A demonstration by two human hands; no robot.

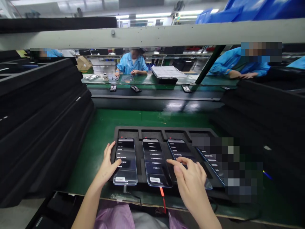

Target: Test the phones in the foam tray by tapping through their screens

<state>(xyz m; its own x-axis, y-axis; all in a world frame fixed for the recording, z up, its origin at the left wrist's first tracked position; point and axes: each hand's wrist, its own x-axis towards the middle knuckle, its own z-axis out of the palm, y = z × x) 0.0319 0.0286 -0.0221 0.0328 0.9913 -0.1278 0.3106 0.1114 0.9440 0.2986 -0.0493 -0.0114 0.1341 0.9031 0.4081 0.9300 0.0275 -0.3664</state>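
A black foam tray (140, 132) lies on the green mat in front of me with several phones side by side in its slots, screens lit with white menu text. My left hand (108, 165) rests open at the left edge of the leftmost phone (126, 160), thumb touching its screen. My right hand (189, 179) hovers over the third phone (182, 152), forefinger stretched toward the gap beside the second phone (154, 162), the other fingers loosely curled. Neither hand holds anything. A red cable (162, 194) hangs from the second phone's lower end.
Tall stacks of black foam trays stand at my left (40, 127) and right (267, 121). Beyond the mat runs a dark conveyor belt (152, 92) carrying phones. Workers in blue coats sit across it. A grey shelf beam (152, 35) crosses overhead.
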